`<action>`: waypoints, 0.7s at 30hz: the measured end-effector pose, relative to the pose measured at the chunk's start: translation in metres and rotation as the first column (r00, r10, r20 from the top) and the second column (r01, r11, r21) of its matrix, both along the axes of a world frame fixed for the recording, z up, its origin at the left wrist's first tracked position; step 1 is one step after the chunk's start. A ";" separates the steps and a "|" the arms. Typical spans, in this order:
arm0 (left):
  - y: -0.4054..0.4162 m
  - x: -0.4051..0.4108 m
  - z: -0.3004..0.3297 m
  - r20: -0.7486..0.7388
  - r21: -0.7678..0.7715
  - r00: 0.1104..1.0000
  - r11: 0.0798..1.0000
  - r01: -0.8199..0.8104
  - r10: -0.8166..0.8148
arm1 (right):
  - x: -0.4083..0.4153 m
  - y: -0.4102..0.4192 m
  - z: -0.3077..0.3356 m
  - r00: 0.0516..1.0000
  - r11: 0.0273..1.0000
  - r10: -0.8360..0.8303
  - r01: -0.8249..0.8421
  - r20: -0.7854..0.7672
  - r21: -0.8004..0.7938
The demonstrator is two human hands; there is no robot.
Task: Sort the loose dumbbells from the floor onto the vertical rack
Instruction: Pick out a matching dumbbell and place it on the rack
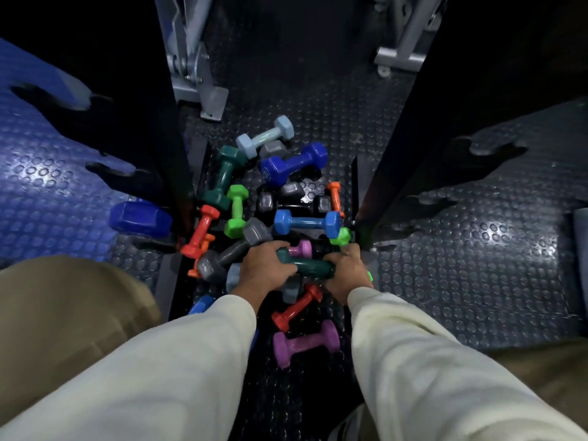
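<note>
Now both hands (264, 268) (346, 272) grip a glossy dark-green dumbbell (313, 268) lying level.

There is only one view, from a wide-angle camera on the person's head, looking steeply down and a little forward past both sleeves to the studded rubber floor (445, 265). It sits close above the left hand (261, 268) and right hand (345, 273), which fill the lower middle over the heap of dumbbells (299, 218). The dark rack uprights (423, 122) bend outward at either side, and grey machine feet (206, 97) lie at the top edge, farthest off.
</note>
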State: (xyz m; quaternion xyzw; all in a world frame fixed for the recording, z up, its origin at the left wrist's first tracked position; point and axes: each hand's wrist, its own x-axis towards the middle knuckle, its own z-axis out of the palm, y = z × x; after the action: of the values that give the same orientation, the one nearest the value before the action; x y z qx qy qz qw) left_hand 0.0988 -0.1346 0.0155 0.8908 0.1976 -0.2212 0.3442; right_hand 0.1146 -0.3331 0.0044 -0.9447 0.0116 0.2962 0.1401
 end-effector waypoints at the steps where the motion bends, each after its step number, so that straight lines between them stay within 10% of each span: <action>1: 0.001 -0.001 0.008 0.007 -0.011 1.000 1.000 0.005 -0.005 | -0.001 -0.001 0.007 0.999 0.999 -0.032 0.033 -0.019 0.035; 11: 0.036 -0.022 0.107 0.100 -0.004 0.994 0.999 -0.049 0.049 | -0.016 0.013 0.087 0.860 0.775 -0.511 0.466 -0.011 0.427; 21: 0.106 -0.066 0.151 0.261 0.029 0.918 0.948 -0.316 0.298 | -0.017 0.080 0.137 0.921 0.663 -0.388 0.259 0.027 0.702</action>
State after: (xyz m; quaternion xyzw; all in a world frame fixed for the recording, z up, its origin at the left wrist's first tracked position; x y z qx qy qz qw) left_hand 0.0329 -0.0289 0.1665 0.8812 0.2968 -0.0417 0.3656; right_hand 0.0977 -0.2533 0.1416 -0.8296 0.0571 0.1654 0.5302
